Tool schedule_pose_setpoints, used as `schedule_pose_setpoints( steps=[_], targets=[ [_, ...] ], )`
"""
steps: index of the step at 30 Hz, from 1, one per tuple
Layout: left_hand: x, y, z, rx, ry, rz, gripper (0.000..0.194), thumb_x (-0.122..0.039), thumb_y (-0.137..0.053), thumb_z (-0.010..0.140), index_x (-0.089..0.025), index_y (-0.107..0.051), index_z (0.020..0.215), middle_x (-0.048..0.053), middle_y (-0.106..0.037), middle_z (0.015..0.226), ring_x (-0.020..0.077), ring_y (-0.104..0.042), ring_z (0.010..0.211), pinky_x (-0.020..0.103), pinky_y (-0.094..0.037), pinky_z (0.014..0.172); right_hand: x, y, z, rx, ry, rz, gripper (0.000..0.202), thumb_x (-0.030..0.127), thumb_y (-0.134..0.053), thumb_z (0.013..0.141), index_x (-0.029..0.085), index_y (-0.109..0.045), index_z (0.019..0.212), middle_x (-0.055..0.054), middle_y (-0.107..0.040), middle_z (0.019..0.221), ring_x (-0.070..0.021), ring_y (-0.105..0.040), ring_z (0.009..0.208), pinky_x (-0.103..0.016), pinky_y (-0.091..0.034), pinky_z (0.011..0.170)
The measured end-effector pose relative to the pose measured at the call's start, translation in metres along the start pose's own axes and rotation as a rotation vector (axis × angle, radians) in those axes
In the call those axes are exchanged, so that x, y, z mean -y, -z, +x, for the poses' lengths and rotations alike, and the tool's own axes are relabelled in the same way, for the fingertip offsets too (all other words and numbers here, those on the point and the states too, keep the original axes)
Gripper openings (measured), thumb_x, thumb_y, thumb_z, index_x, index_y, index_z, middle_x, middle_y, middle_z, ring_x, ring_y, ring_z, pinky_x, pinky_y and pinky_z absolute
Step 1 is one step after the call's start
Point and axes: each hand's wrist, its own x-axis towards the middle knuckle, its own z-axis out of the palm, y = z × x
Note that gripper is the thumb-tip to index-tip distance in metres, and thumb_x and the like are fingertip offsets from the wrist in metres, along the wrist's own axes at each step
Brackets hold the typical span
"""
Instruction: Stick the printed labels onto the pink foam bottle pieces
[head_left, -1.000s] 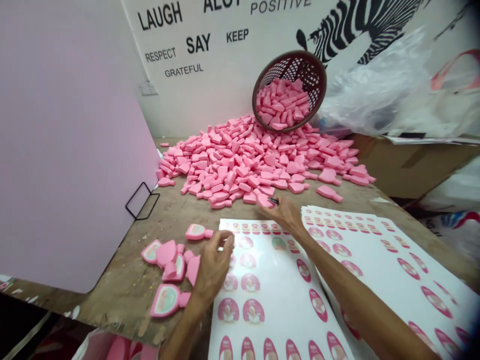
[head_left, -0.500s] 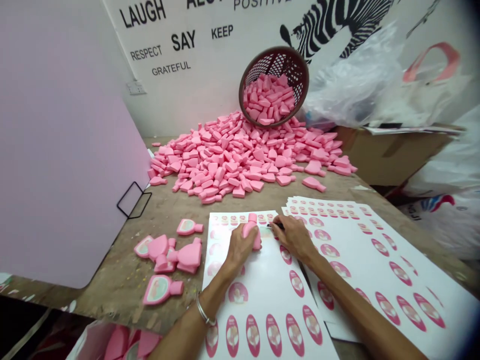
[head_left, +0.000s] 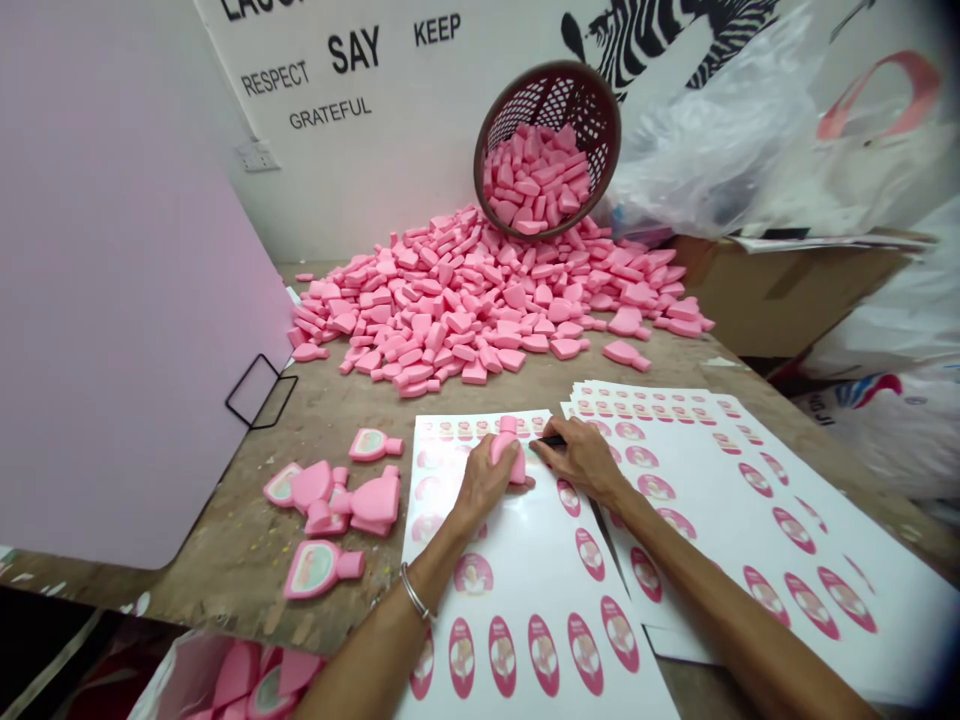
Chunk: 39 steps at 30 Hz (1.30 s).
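My left hand (head_left: pixel 484 485) is closed around a small pink bottle (head_left: pixel 508 445), held cap away from me over the upper part of a sticker sheet (head_left: pixel 525 570). Close to its right, my right hand (head_left: pixel 589 462) pinches a thin black tool (head_left: pixel 553 440) whose exact kind I cannot make out. Its fingertips are at a pale sticker beside the bottle, partly hidden by the fingers. Pink oval and arched stickers remain along the sheet's edges. Left of the sheet lie several pink bottles, among them a labelled bottle (head_left: pixel 313 570) and another labelled bottle (head_left: pixel 373 444).
A large heap of pink bottles (head_left: pixel 450 300) spreads from a tipped brown basket (head_left: pixel 487 120) at the back. More sticker sheets (head_left: pixel 720 520) overlap on the right. A pink board (head_left: pixel 135 300) stands left, and a bag of bottles (head_left: pixel 180 670) sits below the table's front edge.
The view has tilted slightly down. My right hand has shifted, its fingertips now further left of the black tool's visible end, close to the bottle. My left hand keeps hold of the bottle.
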Motion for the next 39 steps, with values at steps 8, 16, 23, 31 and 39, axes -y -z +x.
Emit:
schedule_pose_setpoints(
  steps=[8,16,23,31,39],
  targets=[
    [0.007,0.003,0.002,0.016,-0.014,0.006,0.046,-0.056,-0.060,0.079,-0.013,-0.051,0.095,0.001,-0.051,0.084,0.0189,-0.070,0.060,0.021,-0.053,0.049,-0.001,0.001,-0.003,-0.052,0.039,-0.053,0.016,0.033,-0.053,0.087,0.020,-0.058,0.079,-0.004,-0.066,0.077,-0.0195,-0.056,0.075,-0.033,-0.033,0.075],
    [0.009,0.004,0.003,0.015,-0.031,0.015,0.051,-0.059,-0.060,0.077,-0.013,-0.053,0.096,0.003,-0.053,0.085,0.0165,-0.068,0.056,0.021,-0.052,0.048,0.000,-0.009,0.000,-0.114,0.037,-0.030,0.021,0.039,-0.061,0.081,0.020,-0.056,0.074,-0.002,-0.062,0.069,-0.0176,-0.055,0.068,-0.031,-0.036,0.071],
    [0.011,0.006,0.006,0.018,-0.031,-0.045,0.048,-0.058,-0.058,0.080,-0.014,-0.051,0.097,0.002,-0.054,0.082,0.0151,-0.066,0.056,0.029,-0.057,0.056,0.008,0.007,-0.006,-0.250,0.029,0.138,0.025,0.042,-0.066,0.076,0.020,-0.054,0.071,-0.001,-0.060,0.066,-0.0157,-0.053,0.065,-0.032,-0.040,0.071],
    [-0.004,0.010,-0.012,0.037,0.015,-0.393,0.052,-0.061,-0.049,0.085,-0.010,-0.058,0.091,0.006,-0.061,0.072,0.0159,-0.062,0.058,0.035,-0.059,0.058,0.044,0.043,-0.013,-0.148,-0.329,0.610,0.037,0.052,-0.064,0.077,0.018,-0.069,0.091,0.001,-0.062,0.067,-0.0123,-0.052,0.061,-0.025,-0.040,0.055],
    [-0.020,0.015,-0.040,0.084,0.042,-0.476,0.057,-0.057,-0.034,0.092,-0.009,-0.064,0.102,0.011,-0.069,0.081,0.0170,-0.065,0.059,0.035,-0.059,0.060,0.095,0.050,-0.018,-0.016,-0.297,0.736,0.036,0.049,-0.067,0.076,0.019,-0.075,0.094,-0.006,-0.074,0.090,-0.0210,-0.067,0.082,-0.031,-0.054,0.072]
  ],
)
